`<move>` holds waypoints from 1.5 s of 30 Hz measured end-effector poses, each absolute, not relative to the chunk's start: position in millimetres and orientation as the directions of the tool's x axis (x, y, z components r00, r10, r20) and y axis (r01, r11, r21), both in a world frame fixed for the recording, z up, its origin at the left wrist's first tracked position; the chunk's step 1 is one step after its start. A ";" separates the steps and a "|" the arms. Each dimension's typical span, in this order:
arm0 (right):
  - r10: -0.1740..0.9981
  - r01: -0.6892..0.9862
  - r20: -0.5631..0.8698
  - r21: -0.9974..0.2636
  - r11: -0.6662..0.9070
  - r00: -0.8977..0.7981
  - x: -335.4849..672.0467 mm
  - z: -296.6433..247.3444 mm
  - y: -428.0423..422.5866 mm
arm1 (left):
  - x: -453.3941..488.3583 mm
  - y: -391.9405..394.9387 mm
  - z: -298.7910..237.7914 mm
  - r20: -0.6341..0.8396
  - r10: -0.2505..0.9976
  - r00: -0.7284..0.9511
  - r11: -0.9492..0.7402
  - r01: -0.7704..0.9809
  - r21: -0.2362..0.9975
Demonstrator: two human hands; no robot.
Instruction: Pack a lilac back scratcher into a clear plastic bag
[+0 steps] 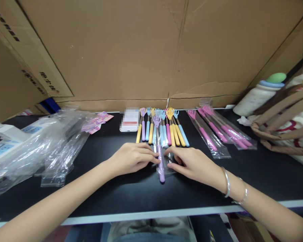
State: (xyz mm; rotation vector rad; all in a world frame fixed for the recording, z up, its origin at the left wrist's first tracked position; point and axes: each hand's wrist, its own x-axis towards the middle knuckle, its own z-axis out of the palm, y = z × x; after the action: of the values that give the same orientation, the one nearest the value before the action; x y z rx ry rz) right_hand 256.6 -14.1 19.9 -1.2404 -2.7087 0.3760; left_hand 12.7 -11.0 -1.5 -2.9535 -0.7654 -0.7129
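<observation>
Where the black desk [131, 198] is closest to the person, two bare hands meet in the middle. The left hand [132, 158] has a narrow grip, and its fingertips pinch the handle of a purple back scratcher [162, 169]. The right hand [192, 163], with two silver bangles [227, 183] on its wrist, has a narrow grip too and pinches the clear bag [169, 164] around the scratcher. The purple handle end sticks out of the bag toward the person. Just behind the hands lies a row of loose scratchers [175, 132] in yellow, blue, pink and purple. To the right lie pink scratchers in bags [217, 134]. To the left is a heap of empty clear bags [53, 144]. Farther back are a white phone [129, 121], some pink cards [96, 123] and a white bottle [257, 97]. A brown cardboard wall [128, 50] stands at the very back.
</observation>
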 end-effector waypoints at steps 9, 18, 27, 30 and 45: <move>0.749 0.729 0.013 -0.221 0.648 -0.662 254.5 19.9 -15.0 | 12.0 -10.2 -2.5 0.399 0.527 0.751 -0.848 0.499 0.182; 0.739 0.728 0.073 -0.137 0.672 -0.669 254.0 12.0 -15.0 | 14.0 -11.8 -0.8 0.396 0.509 0.764 -0.856 0.498 0.140; 0.731 0.719 0.141 -0.136 0.682 -0.667 252.6 4.5 -15.0 | 15.0 -13.2 -2.9 0.345 0.493 0.798 -0.859 0.509 0.050; 0.731 0.717 0.140 -0.141 0.682 -0.668 252.5 3.9 -15.3 | 15.4 -13.4 -3.0 0.345 0.489 0.801 -0.860 0.509 0.037; 0.760 0.712 0.144 -0.275 0.646 -0.634 252.0 5.8 -15.3 | 15.6 -13.8 -4.0 0.427 0.621 0.657 -0.720 0.694 -0.021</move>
State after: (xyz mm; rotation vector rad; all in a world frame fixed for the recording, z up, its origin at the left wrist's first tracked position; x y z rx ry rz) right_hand 252.0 -15.3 5.8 -1.1931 -2.6201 0.2806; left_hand 15.6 -13.8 -4.0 -2.6905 -1.0778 -0.5921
